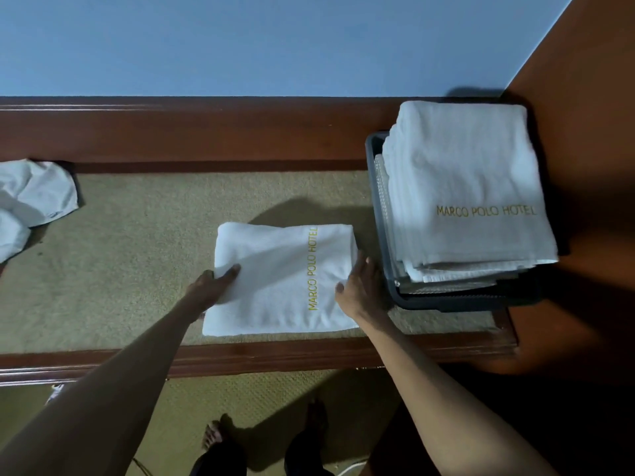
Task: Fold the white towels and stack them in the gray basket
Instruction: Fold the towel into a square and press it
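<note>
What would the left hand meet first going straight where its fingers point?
The folded towel: the left hand touches its left edge, pointing up-right across it. Beyond, probably the left wall of the gray basket; depth unclear.

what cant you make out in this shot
Head view:
- Basket: mostly hidden by the stack inside it, and the number of towels in the stack is unclear.
- Loose towels: cut off by the left edge.
- Left hand: most fingers are hidden by the folded towel, so its grip is unclear.
</note>
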`<action>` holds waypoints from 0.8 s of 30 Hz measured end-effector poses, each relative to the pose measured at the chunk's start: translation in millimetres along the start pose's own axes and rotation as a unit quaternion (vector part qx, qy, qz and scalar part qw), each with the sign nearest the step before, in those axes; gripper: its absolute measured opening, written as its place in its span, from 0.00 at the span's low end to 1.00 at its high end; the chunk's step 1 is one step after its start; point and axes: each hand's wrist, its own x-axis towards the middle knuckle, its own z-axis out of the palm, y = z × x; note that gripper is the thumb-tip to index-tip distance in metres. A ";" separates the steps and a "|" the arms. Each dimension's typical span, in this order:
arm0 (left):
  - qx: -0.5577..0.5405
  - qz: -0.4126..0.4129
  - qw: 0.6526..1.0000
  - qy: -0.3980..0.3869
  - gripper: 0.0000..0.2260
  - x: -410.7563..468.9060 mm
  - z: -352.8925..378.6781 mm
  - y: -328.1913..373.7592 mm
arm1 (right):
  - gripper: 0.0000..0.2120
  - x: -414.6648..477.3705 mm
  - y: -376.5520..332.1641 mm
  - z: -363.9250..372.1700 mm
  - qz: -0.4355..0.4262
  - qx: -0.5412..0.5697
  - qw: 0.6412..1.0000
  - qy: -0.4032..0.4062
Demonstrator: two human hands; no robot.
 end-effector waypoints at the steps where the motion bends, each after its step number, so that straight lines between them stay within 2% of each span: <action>1: -0.024 0.001 0.999 -0.030 0.49 -2.3 -2.2 -4.3 | 0.38 0.5 -6.8 1.6 -0.028 -0.027 0.999 0.009; 3: -0.076 -0.005 0.995 -0.064 0.44 -8.6 -5.2 -10.8 | 0.35 4.6 -24.3 2.9 -0.078 -0.047 0.996 0.016; 6: -0.158 -0.025 0.980 -0.121 0.41 -18.4 -14.5 -19.4 | 0.30 13.3 -53.5 8.3 -0.154 -0.044 0.987 0.021; 10: -0.181 -0.041 0.948 -0.260 0.41 -19.2 -22.6 -32.5 | 0.26 23.1 -92.4 20.7 -0.191 -0.034 0.981 -0.006; 12: -0.182 -0.016 0.942 -0.282 0.40 -17.2 -21.5 -33.3 | 0.27 27.9 -113.3 26.2 -0.207 -0.037 0.978 -0.015; 15: -0.153 0.039 0.933 -0.323 0.37 -6.5 -30.8 -28.0 | 0.29 34.8 -142.5 35.1 -0.220 -0.047 0.974 -0.027; 19: -0.073 0.061 0.918 -0.385 0.29 10.7 -57.4 -17.0 | 0.26 51.8 -170.2 44.4 -0.215 -0.036 0.975 -0.037; 22: -0.016 0.062 0.918 -0.390 0.29 39.2 -85.0 -8.5 | 0.25 69.2 -187.9 46.6 -0.208 -0.041 0.977 -0.035; 24: 0.030 0.071 0.918 -0.388 0.32 63.6 -107.2 -2.6 | 0.25 80.8 -198.5 47.6 -0.199 -0.028 0.979 -0.030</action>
